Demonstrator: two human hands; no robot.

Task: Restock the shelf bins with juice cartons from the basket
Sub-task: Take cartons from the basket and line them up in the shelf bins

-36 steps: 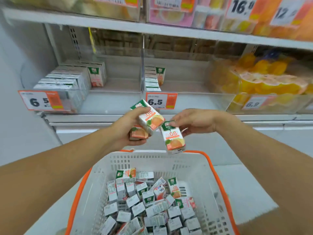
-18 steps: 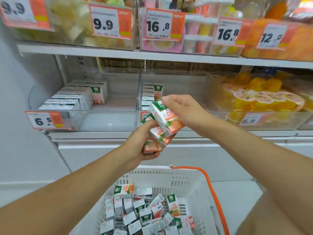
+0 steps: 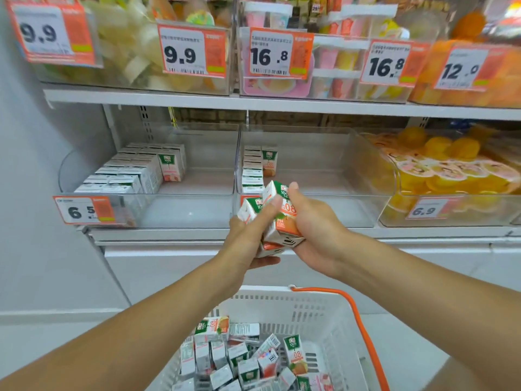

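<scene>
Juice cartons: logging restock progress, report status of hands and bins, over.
Left hand and right hand both grip a cluster of juice cartons in front of the middle bin. Bin mostly bare, one row at its left wall. Nothing blocking.

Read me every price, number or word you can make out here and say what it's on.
"9.9": left top tag
"9.9": next tag
"16.8": pink-cup tag
"16.8": fourth tag
"12.0": orange tag
"6.5": left bin tag
"6.9": right bin tag
"100%": held carton
Small print, barcodes: unreadable.
</scene>
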